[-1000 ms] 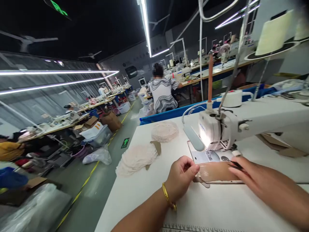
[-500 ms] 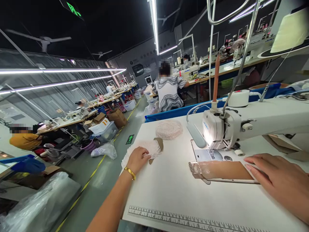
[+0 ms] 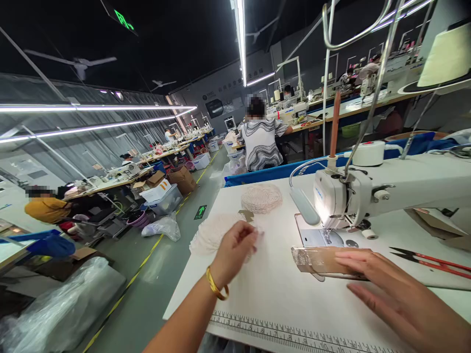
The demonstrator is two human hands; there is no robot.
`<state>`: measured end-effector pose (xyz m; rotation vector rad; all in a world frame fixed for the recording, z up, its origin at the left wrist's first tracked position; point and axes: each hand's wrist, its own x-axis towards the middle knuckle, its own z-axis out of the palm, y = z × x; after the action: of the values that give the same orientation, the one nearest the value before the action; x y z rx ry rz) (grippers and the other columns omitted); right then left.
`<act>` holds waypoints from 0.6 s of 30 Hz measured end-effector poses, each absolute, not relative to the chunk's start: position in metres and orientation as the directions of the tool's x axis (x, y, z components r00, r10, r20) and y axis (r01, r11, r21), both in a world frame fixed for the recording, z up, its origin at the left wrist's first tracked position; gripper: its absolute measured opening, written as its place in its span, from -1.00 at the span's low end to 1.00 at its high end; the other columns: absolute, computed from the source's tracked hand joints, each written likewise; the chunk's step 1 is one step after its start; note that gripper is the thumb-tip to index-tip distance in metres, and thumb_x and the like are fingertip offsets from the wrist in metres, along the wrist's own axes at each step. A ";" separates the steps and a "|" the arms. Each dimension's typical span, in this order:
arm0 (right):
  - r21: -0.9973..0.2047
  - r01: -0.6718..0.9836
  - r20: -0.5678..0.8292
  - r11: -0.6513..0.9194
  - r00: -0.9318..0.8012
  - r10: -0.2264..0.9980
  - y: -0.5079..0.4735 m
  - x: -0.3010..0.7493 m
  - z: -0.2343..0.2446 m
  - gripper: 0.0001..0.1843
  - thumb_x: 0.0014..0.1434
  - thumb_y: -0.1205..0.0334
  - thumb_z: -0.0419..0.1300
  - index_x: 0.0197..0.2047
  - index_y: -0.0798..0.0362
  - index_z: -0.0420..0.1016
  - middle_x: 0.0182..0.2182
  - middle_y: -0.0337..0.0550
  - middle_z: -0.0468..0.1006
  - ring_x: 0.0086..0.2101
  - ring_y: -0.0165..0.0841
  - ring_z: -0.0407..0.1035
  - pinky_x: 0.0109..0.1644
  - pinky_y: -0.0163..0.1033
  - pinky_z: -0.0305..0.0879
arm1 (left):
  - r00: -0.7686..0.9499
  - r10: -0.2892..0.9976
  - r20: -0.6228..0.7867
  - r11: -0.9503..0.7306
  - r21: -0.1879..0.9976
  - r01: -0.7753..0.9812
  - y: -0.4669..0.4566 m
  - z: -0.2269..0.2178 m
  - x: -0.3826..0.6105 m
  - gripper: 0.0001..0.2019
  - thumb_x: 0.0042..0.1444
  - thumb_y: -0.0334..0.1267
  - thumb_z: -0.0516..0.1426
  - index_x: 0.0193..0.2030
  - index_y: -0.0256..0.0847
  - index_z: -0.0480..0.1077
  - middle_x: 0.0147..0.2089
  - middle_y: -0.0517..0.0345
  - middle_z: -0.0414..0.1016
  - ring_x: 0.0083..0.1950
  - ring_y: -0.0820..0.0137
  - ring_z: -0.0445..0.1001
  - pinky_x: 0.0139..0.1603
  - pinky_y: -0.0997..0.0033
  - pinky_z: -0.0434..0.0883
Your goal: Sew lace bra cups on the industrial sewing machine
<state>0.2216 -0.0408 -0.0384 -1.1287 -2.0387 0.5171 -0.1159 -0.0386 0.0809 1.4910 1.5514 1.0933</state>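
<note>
My left hand (image 3: pixel 235 250) is closed in a pinch above the white sewing table (image 3: pixel 272 294). A small pale lace piece (image 3: pixel 259 239) shows at its fingertips, blurred by motion. Beside that hand lies a fanned pile of pale lace (image 3: pixel 208 235), with a brown card scrap (image 3: pixel 247 214) at its far edge. My right hand (image 3: pixel 390 284) lies flat, fingers stretched out, over a brown cardboard strip (image 3: pixel 316 260) with clear tape around its left end. The strip sits in front of the sewing machine's needle plate (image 3: pixel 312 237). Red-handled thread snips (image 3: pixel 434 262) rest behind my right hand.
A second lace pile (image 3: pixel 262 198) lies farther back on the table. The white sewing machine (image 3: pixel 338 196) stands at the right, its lamp lit. A printed ruler (image 3: pixel 279 333) runs along the front edge. Ahead, a person (image 3: pixel 262 142) sits with their back turned.
My left hand has lifted off the lace pile and moved right with a small lace piece. My right hand has slid left onto the cardboard strip, uncovering the thread snips.
</note>
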 end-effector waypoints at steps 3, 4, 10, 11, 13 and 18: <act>-0.852 0.380 0.200 0.360 -0.399 0.895 -0.057 0.188 -0.031 -0.15 0.27 -0.30 0.31 0.52 -0.25 0.24 0.44 -0.01 0.35 0.37 0.17 0.29 0.36 0.23 0.42 | 0.117 0.987 -0.106 0.110 0.994 -0.023 -0.063 0.075 -0.063 -0.65 -0.03 0.01 0.35 -0.27 -0.17 0.40 -0.31 0.14 0.46 -0.36 0.37 0.48 -0.26 0.34 0.45; -0.923 0.295 0.103 0.248 -0.430 0.897 -0.059 0.180 -0.027 -0.10 0.24 -0.34 0.31 0.52 -0.20 0.25 0.43 0.03 0.37 0.34 0.18 0.33 0.31 0.20 0.47 | 0.180 0.974 -0.139 0.174 0.966 -0.193 -0.067 0.071 -0.051 -0.65 -0.07 -0.05 0.38 -0.25 -0.18 0.41 -0.29 0.12 0.48 -0.33 0.36 0.50 -0.22 0.34 0.47; -0.985 0.096 -0.172 -0.143 -0.497 0.851 -0.049 0.184 0.006 -0.43 0.33 -0.33 0.21 0.17 -0.10 0.55 0.07 -0.04 0.67 0.05 0.03 0.58 0.16 0.03 0.53 | 0.180 0.927 -0.327 0.346 0.935 -0.080 -0.058 0.048 -0.056 -0.67 -0.16 -0.17 0.37 -0.27 -0.19 0.40 -0.25 0.01 0.54 -0.27 0.25 0.51 -0.17 0.20 0.48; -0.986 0.146 -0.149 -0.084 -0.524 0.839 -0.046 0.189 0.012 -0.49 0.34 -0.28 0.23 0.11 -0.09 0.56 0.01 -0.07 0.67 0.02 0.00 0.58 0.15 0.02 0.51 | 0.150 0.937 -0.316 0.323 0.946 -0.026 -0.054 0.045 -0.059 -0.66 -0.16 -0.20 0.39 -0.26 -0.17 0.40 -0.21 0.01 0.54 -0.24 0.26 0.50 -0.13 0.22 0.47; -0.966 0.245 -0.088 0.082 -0.609 0.788 -0.043 0.196 0.023 -0.62 0.34 -0.14 0.25 0.03 -0.05 0.55 -0.09 -0.11 0.65 -0.07 -0.06 0.55 0.08 -0.02 0.50 | 0.112 0.965 -0.239 0.237 0.971 0.032 -0.045 0.040 -0.061 -0.64 -0.10 -0.20 0.41 -0.18 -0.14 0.43 -0.12 0.06 0.54 -0.13 0.26 0.49 -0.04 0.27 0.45; -0.884 0.364 -0.075 0.294 -0.731 0.678 -0.036 0.204 0.054 -0.56 0.21 0.17 0.44 0.14 -0.06 0.50 0.06 -0.16 0.59 -0.05 -0.18 0.51 0.04 -0.16 0.40 | 0.295 0.950 -0.101 0.021 0.965 0.261 -0.024 0.027 -0.038 -0.65 0.00 0.00 0.39 -0.19 -0.13 0.47 -0.24 0.10 0.53 -0.14 0.18 0.48 -0.11 0.26 0.46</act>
<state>0.2037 -0.0360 0.0537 -0.9442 -2.2540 1.4116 -0.0380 -0.0241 0.0270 1.4768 1.1800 0.7970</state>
